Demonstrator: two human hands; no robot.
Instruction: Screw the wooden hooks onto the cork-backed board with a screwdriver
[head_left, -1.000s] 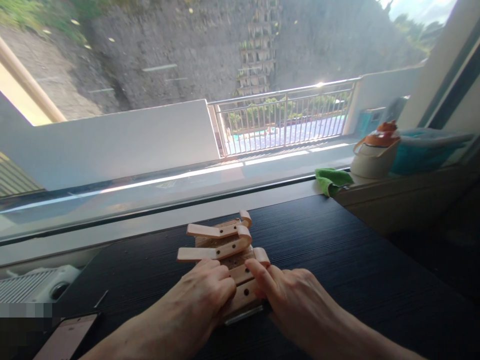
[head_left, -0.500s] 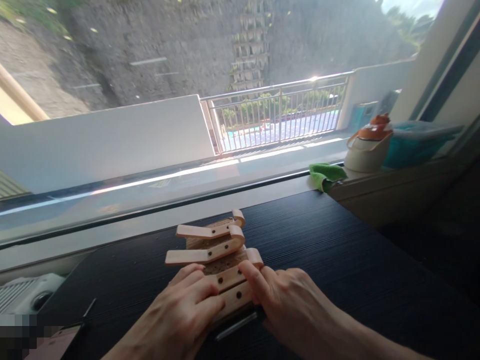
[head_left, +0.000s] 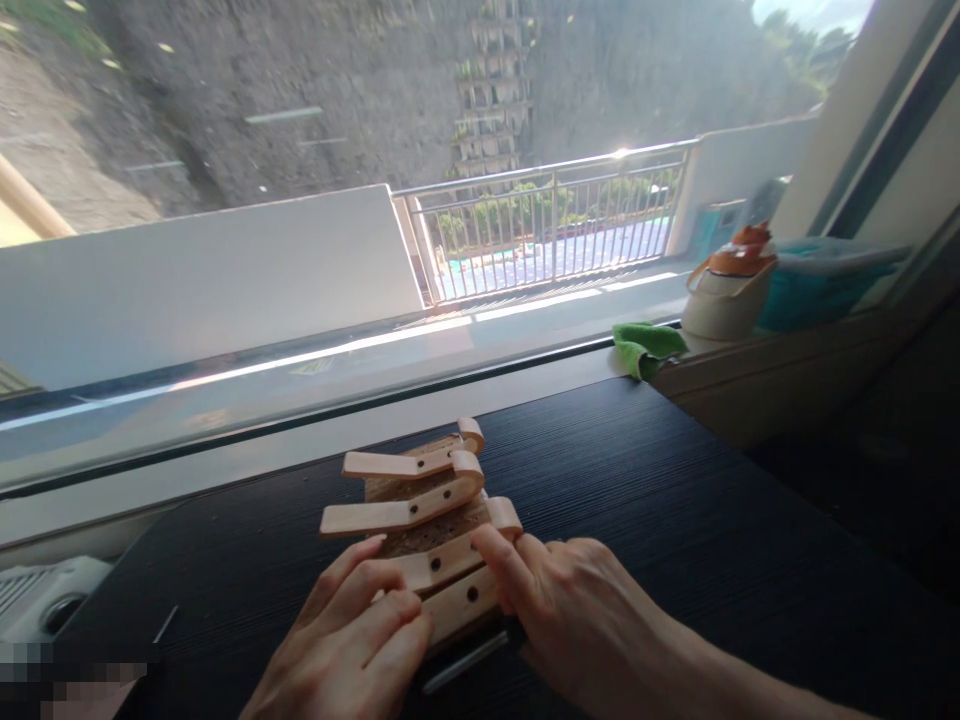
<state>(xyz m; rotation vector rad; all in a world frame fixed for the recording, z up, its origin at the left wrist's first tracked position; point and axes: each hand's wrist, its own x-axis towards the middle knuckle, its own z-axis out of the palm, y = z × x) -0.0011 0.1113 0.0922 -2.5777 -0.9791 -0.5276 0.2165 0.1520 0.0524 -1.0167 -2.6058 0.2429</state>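
Observation:
A small wooden board (head_left: 397,541) lies on the dark table, bearing several pale bent-wood hooks with dark screws. Two hooks, the far one (head_left: 382,464) and the one before it (head_left: 367,517), show their flat ends at left and curled ends at right. My left hand (head_left: 352,620) is closed, its fingers on the flat left ends of the two nearer hooks (head_left: 454,565). My right hand (head_left: 562,590) is closed around their right ends, index finger bent over the wood. A thin metal rod (head_left: 465,664) with a dark end sticks out below my right hand; its kind is unclear.
The black table (head_left: 600,470) meets a window sill. A green cloth (head_left: 646,346) lies at its far corner, beside a cream bottle with an orange lid (head_left: 727,295) and a teal bin (head_left: 817,285). At left are a white appliance (head_left: 49,605) and a thin metal piece (head_left: 166,624).
My left hand has slid left and down along the nearer hooks, uncovering more of their wood. The right hand keeps its hold. The whole view has shifted slightly.

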